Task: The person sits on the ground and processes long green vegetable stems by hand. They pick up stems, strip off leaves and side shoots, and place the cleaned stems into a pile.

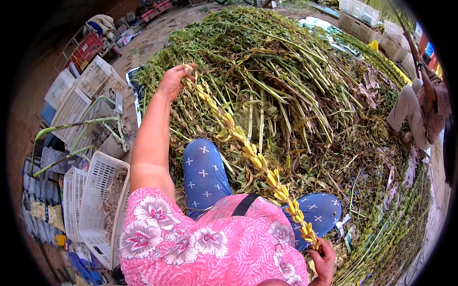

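Note:
A long stalk lined with yellow seed pods stretches diagonally across my lap. Its upper end, where the pods are sparser and drier, is pinched in my left hand, arm extended over the edge of the heap. At lower right, my right hand grips the other end between thumb and fingers. Under and beyond the stalk lies a big heap of cut green and brown plant stalks with wilted leaves. My knees in blue patterned trousers rest against the near side of this heap.
White plastic crates stand at left, one holding dry debris, with more crates behind and a red machine. Another person sits at the right edge. Stalks with green pods lie at lower right. Further crates line the back right.

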The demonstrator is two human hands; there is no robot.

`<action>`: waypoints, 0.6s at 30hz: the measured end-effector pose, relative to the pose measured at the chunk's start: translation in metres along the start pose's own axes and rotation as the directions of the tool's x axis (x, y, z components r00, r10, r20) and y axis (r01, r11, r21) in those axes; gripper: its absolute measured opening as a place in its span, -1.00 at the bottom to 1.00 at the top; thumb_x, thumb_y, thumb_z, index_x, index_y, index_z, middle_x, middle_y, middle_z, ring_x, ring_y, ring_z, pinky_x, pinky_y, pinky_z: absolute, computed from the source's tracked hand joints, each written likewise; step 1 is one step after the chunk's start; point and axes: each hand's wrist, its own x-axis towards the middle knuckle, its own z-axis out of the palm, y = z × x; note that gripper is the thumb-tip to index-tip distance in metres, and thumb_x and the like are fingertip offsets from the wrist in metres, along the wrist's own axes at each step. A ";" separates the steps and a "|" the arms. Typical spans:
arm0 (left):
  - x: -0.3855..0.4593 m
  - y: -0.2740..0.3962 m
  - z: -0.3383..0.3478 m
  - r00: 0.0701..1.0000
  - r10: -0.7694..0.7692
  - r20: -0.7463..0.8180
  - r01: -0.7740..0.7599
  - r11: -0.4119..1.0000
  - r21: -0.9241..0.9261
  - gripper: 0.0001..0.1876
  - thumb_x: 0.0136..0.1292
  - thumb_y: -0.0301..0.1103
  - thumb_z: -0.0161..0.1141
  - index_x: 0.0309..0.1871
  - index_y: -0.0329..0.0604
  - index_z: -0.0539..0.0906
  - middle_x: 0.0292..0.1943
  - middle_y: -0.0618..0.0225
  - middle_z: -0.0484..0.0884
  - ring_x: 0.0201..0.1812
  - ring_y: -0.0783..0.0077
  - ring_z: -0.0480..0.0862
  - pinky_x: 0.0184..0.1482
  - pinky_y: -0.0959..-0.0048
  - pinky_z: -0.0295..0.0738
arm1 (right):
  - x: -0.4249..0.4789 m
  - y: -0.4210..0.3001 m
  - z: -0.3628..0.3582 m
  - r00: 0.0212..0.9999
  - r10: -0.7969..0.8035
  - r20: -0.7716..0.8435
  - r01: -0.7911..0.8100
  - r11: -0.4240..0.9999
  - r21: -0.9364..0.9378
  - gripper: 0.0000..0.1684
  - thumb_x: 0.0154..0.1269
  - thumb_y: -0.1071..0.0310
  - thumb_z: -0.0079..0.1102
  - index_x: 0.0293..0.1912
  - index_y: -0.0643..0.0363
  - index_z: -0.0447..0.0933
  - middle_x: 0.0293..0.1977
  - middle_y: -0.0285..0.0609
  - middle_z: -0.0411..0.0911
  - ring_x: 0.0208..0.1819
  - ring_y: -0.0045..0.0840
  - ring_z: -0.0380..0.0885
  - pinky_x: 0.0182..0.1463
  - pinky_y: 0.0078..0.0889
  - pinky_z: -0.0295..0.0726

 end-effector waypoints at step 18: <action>-0.020 -0.032 0.033 0.984 -0.158 0.083 0.138 0.969 0.207 -0.73 0.36 -0.27 -0.02 0.03 -0.12 0.54 -0.31 0.47 0.56 -0.46 0.70 0.52 -0.54 0.68 0.35 | -0.012 0.008 -0.014 0.997 -0.026 -0.072 0.023 0.999 -0.048 -0.43 -0.15 0.76 0.21 -0.02 0.25 0.54 -0.35 -0.35 0.33 -0.36 -0.72 0.34 -0.32 -0.70 0.32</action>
